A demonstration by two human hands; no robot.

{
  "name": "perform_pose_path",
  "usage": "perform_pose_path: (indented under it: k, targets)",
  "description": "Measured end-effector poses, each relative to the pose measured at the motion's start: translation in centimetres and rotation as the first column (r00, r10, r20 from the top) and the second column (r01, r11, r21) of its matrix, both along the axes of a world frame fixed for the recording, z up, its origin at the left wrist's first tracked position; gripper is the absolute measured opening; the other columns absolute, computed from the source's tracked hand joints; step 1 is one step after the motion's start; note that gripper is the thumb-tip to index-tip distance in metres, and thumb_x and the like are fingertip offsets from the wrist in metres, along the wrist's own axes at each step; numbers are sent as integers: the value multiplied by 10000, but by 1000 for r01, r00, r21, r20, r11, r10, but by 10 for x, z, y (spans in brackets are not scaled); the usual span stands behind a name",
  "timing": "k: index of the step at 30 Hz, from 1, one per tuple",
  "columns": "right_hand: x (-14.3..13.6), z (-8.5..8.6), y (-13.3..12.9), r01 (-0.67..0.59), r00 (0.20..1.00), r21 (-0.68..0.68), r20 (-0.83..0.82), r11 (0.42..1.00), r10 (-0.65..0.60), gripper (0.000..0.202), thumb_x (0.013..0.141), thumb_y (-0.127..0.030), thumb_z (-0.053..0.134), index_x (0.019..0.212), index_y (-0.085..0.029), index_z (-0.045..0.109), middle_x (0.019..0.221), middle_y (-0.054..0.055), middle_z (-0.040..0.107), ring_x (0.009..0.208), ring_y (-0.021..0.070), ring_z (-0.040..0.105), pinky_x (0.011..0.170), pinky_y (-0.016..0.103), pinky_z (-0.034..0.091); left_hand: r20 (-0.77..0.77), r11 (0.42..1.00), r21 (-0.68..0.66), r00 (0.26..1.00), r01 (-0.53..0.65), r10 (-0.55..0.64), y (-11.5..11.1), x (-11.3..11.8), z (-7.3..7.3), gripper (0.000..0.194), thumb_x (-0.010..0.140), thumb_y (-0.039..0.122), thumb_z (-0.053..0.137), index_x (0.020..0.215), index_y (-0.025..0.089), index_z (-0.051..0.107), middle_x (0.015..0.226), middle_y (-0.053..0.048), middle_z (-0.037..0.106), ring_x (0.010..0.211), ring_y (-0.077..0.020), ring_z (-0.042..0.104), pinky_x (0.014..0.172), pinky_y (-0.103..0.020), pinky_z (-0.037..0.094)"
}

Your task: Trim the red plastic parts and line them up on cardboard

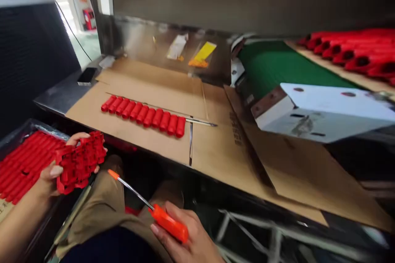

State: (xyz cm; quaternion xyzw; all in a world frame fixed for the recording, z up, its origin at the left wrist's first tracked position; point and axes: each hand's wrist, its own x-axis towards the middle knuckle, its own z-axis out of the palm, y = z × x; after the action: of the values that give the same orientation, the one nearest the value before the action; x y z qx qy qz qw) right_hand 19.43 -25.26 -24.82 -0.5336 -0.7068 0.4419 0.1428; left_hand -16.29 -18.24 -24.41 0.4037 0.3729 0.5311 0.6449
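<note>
My left hand [49, 174] is closed around a block of red plastic parts [80, 162], held above my lap with its recessed, open side facing me. In my right hand [194, 232] is a screwdriver-like tool [169, 224] with an orange handle, a thin metal shaft and an orange tip. The tip points up and left toward the red block, apart from it. Beyond both hands, a row of short red plastic tubes [143, 115] lies side by side on the cardboard [216, 148] covering the bench.
A box of long red parts [29, 164] stands at my left. A phone [87, 76] lies at the bench's far left corner. On the right are a green conveyor belt [271, 65], a white metal bracket [327, 111] and stacked red tubes [354, 51]. A thin rod [202, 122] lies behind the row.
</note>
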Motion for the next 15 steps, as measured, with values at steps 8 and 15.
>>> perform_pose_path:
  k: [8,15]
  targets:
    - [-37,52,9,-191,936,-78,287,979,205,384,989,-578,538,828,-233,596,633,-28,564,591,171,592,569,310,317,233,992,-112,969,-63,88,-40,15,-62,857,584,481,906,1380,312,636,1275,-139,759,1176,-447,731,1017,-608,600]
    - [-57,60,15,-324,870,-3,392,946,299,407,1019,-574,555,880,-205,658,712,18,691,635,188,698,583,319,324,130,978,-150,978,-146,165,-57,-16,-77,967,494,499,928,1385,328,595,1308,-113,745,1157,-451,734,962,-540,635]
